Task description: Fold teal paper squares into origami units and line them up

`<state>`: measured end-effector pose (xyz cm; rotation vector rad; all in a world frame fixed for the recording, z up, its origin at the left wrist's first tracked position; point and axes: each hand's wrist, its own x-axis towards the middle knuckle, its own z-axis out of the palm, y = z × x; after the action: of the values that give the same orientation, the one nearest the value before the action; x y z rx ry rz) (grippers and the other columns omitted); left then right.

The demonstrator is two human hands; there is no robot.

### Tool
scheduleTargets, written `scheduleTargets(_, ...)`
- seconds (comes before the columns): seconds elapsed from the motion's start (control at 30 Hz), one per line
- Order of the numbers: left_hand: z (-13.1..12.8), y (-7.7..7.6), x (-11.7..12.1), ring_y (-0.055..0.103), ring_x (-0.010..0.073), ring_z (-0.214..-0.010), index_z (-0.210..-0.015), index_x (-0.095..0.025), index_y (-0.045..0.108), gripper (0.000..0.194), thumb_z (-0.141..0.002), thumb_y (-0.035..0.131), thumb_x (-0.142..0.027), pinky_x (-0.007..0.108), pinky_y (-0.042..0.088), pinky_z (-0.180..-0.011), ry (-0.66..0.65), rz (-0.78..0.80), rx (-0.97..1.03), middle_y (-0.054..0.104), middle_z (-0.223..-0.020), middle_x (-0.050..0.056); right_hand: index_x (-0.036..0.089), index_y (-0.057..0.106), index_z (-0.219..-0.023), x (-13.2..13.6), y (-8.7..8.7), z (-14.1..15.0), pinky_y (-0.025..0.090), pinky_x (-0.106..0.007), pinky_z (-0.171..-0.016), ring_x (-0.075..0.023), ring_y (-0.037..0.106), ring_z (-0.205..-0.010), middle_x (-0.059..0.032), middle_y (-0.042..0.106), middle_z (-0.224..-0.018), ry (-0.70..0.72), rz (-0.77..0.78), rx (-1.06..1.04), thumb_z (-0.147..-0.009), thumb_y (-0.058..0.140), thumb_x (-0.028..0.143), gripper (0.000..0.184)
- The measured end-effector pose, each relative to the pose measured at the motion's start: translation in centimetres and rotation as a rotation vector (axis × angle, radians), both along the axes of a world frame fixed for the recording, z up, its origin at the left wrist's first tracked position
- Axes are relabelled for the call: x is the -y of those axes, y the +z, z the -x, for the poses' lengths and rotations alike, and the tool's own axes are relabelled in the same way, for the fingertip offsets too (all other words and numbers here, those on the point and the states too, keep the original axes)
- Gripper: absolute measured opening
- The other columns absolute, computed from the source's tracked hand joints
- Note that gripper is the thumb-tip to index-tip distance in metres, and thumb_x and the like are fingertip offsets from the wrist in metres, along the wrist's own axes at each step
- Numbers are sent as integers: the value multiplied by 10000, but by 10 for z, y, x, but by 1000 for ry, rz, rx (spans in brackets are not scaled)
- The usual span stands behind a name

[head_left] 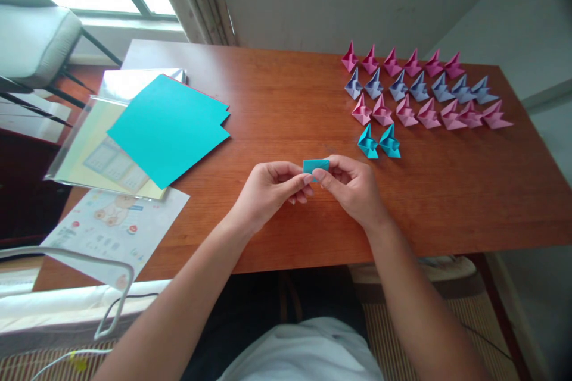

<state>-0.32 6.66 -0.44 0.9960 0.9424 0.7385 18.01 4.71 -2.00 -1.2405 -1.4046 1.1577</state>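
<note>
A small folded piece of teal paper (315,164) is pinched between my two hands above the front middle of the table. My left hand (271,190) grips its left side, thumb in front. On its right side, the thumb and fingers of my right hand (353,186) close on the paper. Part of the paper is hidden behind both thumbs. Just beyond my right hand stand two teal origami figures (367,141), side by side.
Behind the teal figures run rows of pink origami (406,112), lavender origami (419,88) and magenta origami (391,62). Teal paper sheets (170,125) lie at the left on a plastic sleeve (71,143), beside a printed sheet (114,232). A chair (36,36) stands beyond the wooden table (277,101).
</note>
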Motion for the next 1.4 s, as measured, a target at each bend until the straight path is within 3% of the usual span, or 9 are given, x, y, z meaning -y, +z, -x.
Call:
scheduleTargets(0.4, -1, -1, 2, 642, 110, -579, -763, -135, 723, 328, -779, 829, -444, 204, 494, -539, 16, -48, -94, 749, -713, 46, 215, 743, -842, 0, -1, 1, 477, -271, -625, -134, 596, -685, 12, 683, -742, -10, 18, -42, -876, 758, 376, 165)
scheduleTargets(0.57, -2, 0, 3, 631, 109, -567, -759, -136, 713, 346, -767, 836, -459, 210, 496, -541, -17, -33, -81, 737, -696, 40, 225, 735, -842, 1, 0, 2, 525, -271, -635, -145, 639, -715, 1, 712, -785, -99, 0, -41, -877, 752, 428, 206)
scheduleTargets(0.7, -2, 3, 4, 627, 104, -579, -765, -136, 705, 355, -772, 834, -467, 201, 485, -550, -71, -3, -30, 730, -696, 35, 230, 725, -788, 1, -1, -1, 493, -246, -581, -119, 599, -648, 19, 677, -718, -128, -48, -80, -882, 763, 378, 179)
scheduleTargets(0.87, 0, 6, 4, 638, 116, -612, -781, -137, 694, 464, -932, 618, -569, 202, 455, -548, -130, 31, 56, 733, -729, 63, 221, 708, -744, 1, -2, -4, 431, -240, -511, -105, 518, -569, 33, 605, -630, -108, 14, -155, -867, 777, 399, 227)
scheduleTargets(1.07, 0, 7, 3, 557, 81, -547, -692, -145, 638, 379, -820, 791, -468, 183, 423, -525, -159, -58, -65, 674, -636, 9, 213, 669, -729, 1, 1, -2, 422, -245, -513, -108, 500, -576, 29, 586, -640, -61, 63, -131, -870, 757, 444, 284)
scheduleTargets(1.2, -1, 2, 4, 574, 94, -540, -681, -160, 608, 374, -821, 786, -457, 193, 449, -526, -141, -97, -123, 655, -611, 0, 212, 659, -760, 0, 4, 1, 459, -246, -577, -112, 535, -631, 25, 603, -693, -22, 63, -137, -881, 741, 431, 264)
scheduleTargets(1.4, -1, -4, 8, 599, 112, -562, -686, -164, 620, 351, -849, 754, -444, 206, 466, -537, -214, -174, -210, 672, -629, 17, 214, 659, -772, 1, 5, 0, 488, -271, -616, -147, 598, -700, 1, 655, -743, 35, 17, -16, -897, 715, 435, 260)
